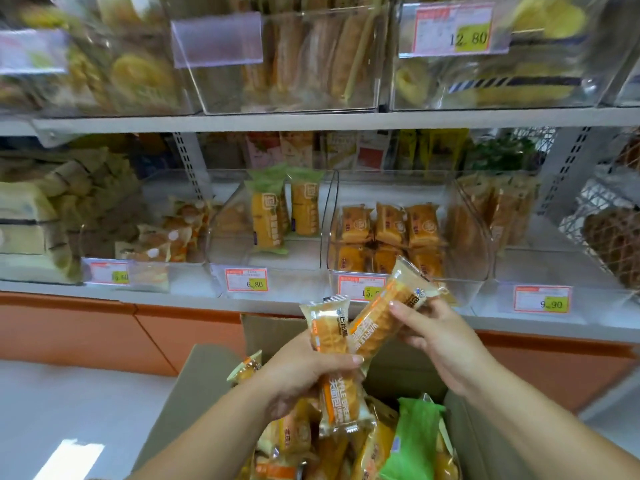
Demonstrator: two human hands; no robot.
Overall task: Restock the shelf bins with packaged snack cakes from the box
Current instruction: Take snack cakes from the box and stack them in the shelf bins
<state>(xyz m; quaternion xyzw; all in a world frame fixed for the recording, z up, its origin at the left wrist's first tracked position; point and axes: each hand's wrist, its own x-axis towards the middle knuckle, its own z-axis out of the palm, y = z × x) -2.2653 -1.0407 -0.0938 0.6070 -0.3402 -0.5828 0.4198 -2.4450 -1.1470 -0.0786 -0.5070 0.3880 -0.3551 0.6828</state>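
clear bins [462,271] line white shelves [311,121]; left grip [304,372], right grip [440,337] each clasp a cake [388,306].

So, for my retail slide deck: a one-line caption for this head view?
Left hand and right hand hold wrapped snack cakes above the open box, before the shelf bins.

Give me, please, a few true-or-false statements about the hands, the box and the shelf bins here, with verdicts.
1. The left hand grips a long orange clear-wrapped snack cake packet. True.
2. The right hand is empty. False: it holds a second orange packet.
3. The brown cardboard box is empty. False: it holds packets, among them a green-wrapped packet.
4. The clear plastic bin above the 6.80 price tag holds upright yellow packets with green tops. True.
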